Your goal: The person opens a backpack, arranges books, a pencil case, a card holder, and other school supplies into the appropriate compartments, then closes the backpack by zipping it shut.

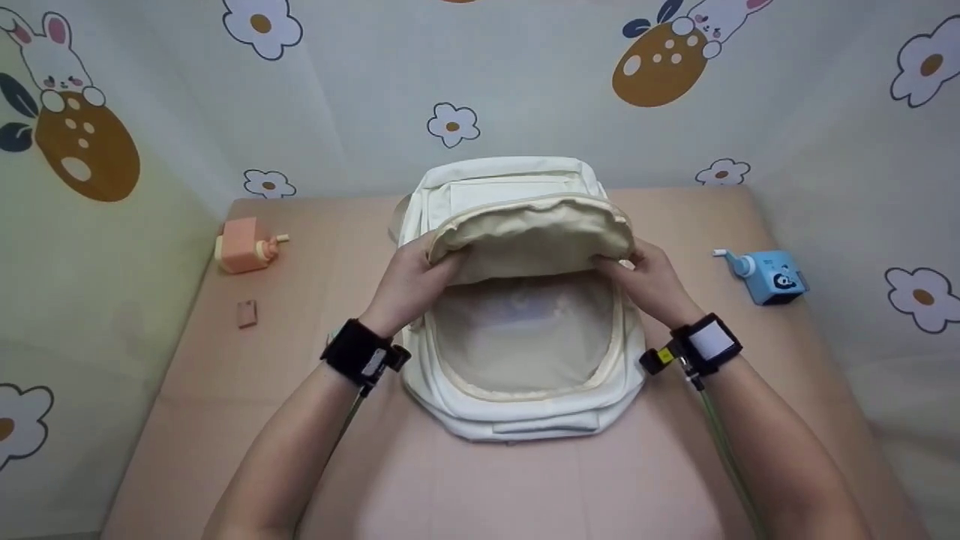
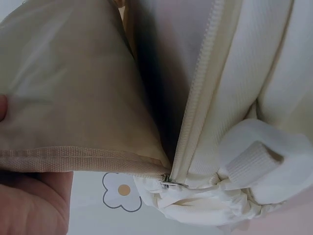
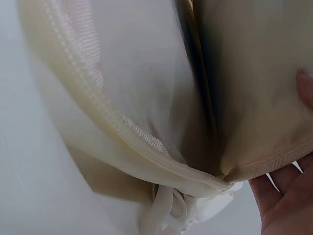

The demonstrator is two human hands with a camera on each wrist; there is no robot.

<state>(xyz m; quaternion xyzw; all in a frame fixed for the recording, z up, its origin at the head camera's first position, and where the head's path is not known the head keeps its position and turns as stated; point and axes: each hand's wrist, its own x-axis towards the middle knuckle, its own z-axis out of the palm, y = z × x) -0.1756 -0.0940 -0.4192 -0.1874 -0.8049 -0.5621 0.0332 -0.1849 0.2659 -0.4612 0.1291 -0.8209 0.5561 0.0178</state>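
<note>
A cream-white backpack [image 1: 525,416] lies on the table with its zipped front flap [image 1: 525,240] folded up, showing the beige lining. Below the flap the pocket gapes, its inside pale and shadowed. My left hand [image 1: 412,285] grips the flap's left edge, thumb on the lining and fingers behind. On the other side my right hand [image 1: 649,281] pinches the right edge in the same way. A metal zipper pull [image 2: 171,183] sits at the corner of the opening in the left wrist view. In the right wrist view, the flap's bound edge [image 3: 269,162] runs over the fingers.
At the table's left stands an orange pencil sharpener with a crank [image 1: 247,246], and nearer lies a small pinkish-brown block [image 1: 247,314]. A blue crank sharpener [image 1: 772,277] with a panda picture stands at the right. Patterned cloth [image 1: 360,112] hangs behind the table.
</note>
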